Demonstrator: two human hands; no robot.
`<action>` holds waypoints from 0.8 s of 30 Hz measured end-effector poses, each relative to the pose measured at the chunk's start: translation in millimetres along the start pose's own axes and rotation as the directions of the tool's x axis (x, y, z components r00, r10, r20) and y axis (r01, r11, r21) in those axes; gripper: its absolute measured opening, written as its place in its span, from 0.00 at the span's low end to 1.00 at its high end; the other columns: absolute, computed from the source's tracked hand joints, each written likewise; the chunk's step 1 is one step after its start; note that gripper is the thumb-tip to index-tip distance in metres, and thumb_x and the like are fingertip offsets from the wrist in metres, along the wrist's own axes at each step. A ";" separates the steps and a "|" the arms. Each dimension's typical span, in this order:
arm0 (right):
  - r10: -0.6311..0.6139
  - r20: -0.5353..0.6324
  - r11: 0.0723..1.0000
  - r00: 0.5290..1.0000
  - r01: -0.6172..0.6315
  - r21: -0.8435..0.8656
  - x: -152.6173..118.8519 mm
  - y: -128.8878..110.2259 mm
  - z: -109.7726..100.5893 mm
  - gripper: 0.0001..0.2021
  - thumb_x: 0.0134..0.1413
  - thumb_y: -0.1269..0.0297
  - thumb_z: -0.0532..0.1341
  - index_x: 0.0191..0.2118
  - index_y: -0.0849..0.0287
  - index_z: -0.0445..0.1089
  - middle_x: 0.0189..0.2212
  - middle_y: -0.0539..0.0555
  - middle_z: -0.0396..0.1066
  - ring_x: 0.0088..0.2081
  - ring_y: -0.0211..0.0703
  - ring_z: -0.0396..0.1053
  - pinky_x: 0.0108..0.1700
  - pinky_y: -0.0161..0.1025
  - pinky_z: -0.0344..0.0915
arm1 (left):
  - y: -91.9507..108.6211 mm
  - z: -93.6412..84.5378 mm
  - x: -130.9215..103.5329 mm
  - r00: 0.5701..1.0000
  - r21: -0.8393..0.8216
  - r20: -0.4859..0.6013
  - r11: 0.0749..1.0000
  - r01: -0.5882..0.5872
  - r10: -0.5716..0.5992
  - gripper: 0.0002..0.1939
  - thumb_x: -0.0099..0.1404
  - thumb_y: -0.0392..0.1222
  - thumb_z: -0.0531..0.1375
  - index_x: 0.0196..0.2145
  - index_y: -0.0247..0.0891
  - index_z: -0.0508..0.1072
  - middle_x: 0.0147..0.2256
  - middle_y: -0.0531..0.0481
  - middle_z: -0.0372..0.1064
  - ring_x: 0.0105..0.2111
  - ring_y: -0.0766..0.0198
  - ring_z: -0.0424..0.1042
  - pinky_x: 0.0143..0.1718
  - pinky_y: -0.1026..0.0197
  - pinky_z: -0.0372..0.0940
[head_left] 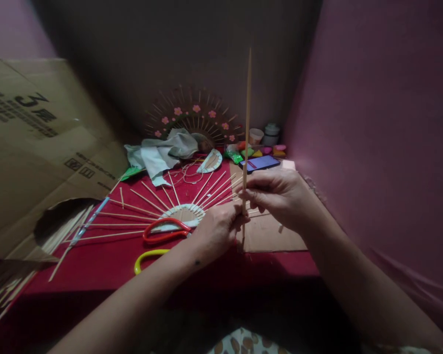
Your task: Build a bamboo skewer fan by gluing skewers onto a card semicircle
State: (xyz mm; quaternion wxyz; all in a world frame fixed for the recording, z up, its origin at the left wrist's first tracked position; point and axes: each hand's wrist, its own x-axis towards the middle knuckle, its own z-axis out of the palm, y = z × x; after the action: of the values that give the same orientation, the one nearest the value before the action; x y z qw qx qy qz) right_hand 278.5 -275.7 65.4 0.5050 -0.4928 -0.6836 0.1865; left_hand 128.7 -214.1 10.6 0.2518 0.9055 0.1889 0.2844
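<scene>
A thin wooden stick (pixel 247 113) stands upright in front of me, its pointed end up. My right hand (pixel 271 194) pinches it partway down, thumb and fingers pressed together. Just below, my left hand (pixel 219 226) has its fingers closed round the lower part of the same stick. Behind my left hand, a half-round cardboard piece (pixel 184 214) with a pale edge lies on the red cloth, with several sticks fanned out from it. Scissors with one red handle (pixel 166 237) and one yellow handle (pixel 143 256) lie beside my left forearm.
A big cardboard box (pixel 77 132) leans at the left, with sticks in its hole. A flat cardboard sheet (pixel 276 241) lies under my right hand. Farther back are a crumpled cloth (pixel 155 155), a phone (pixel 260 163), a cup (pixel 256 136) and a flowered stick fan (pixel 195 120).
</scene>
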 end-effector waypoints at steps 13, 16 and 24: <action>-0.018 -0.170 1.000 0.985 0.022 0.017 -6.7 -1.9 11.4 0.08 0.54 0.68 0.62 0.39 0.61 0.76 0.25 0.50 0.71 0.27 0.35 0.66 0.29 0.33 0.64 | -1.2 3.7 -1.8 0.998 -0.132 0.042 0.990 0.048 -0.042 0.03 0.64 0.32 0.55 0.33 0.35 0.68 0.24 0.55 0.65 0.23 0.70 0.66 0.26 0.68 0.60; -0.024 -0.197 0.999 0.980 0.033 0.043 -7.6 -3.8 12.6 0.06 0.54 0.66 0.63 0.35 0.61 0.76 0.25 0.50 0.71 0.27 0.36 0.67 0.29 0.34 0.66 | -1.9 4.1 -2.8 0.999 -0.129 0.032 0.991 0.015 -0.010 0.03 0.63 0.32 0.55 0.34 0.35 0.68 0.24 0.55 0.65 0.22 0.70 0.66 0.25 0.68 0.60; -0.066 -0.191 0.998 0.979 0.066 -0.005 -8.5 -2.7 15.4 0.05 0.53 0.69 0.63 0.28 0.60 0.73 0.25 0.49 0.70 0.24 0.34 0.66 0.25 0.33 0.64 | -1.3 8.1 -8.2 0.999 -0.176 -0.009 0.984 -0.037 0.036 0.03 0.65 0.33 0.54 0.34 0.36 0.67 0.30 0.52 0.69 0.28 0.69 0.69 0.31 0.67 0.64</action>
State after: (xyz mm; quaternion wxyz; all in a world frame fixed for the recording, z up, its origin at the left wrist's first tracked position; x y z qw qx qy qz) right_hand 263.7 -280.5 56.7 0.5746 -0.4852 -0.6478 0.1218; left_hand 127.1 -219.8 0.7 0.3249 0.8823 0.1472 0.3073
